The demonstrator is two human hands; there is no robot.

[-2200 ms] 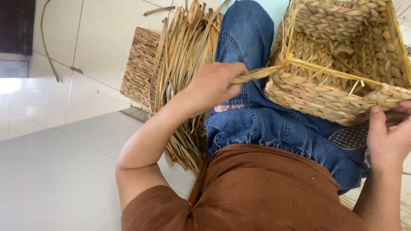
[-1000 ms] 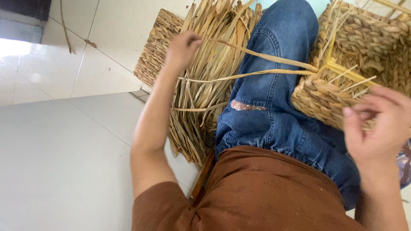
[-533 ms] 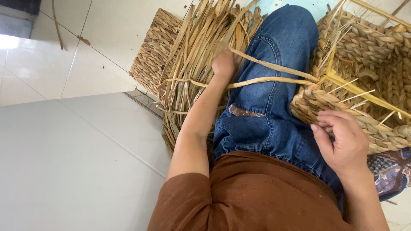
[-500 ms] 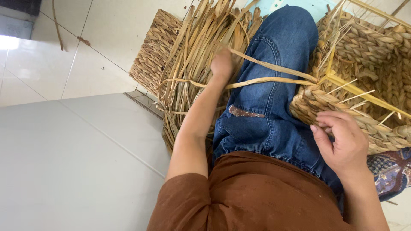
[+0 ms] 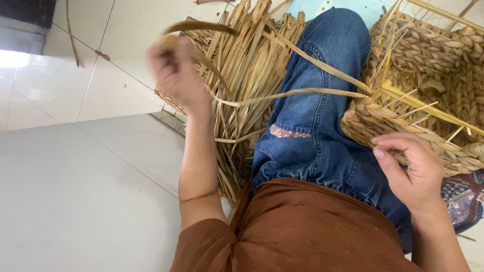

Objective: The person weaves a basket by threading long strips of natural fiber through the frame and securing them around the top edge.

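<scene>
Tan woven basket [image 5: 443, 100], straw-yellow dried leaves [image 5: 247, 75], blue jeans [image 5: 322, 126], brown shirt [image 5: 312, 231].

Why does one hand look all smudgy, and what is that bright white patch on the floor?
Head view: the left hand is motion-blurred, and so is the straw strip it grips. The right hand and woven basket look sharp. The white patch at the left edge is glare on the shiny floor tiles, washed out to plain white.

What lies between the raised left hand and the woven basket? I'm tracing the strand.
In the head view, long dried strands span from left hand to basket, crossing the jeans-clad leg.
</scene>
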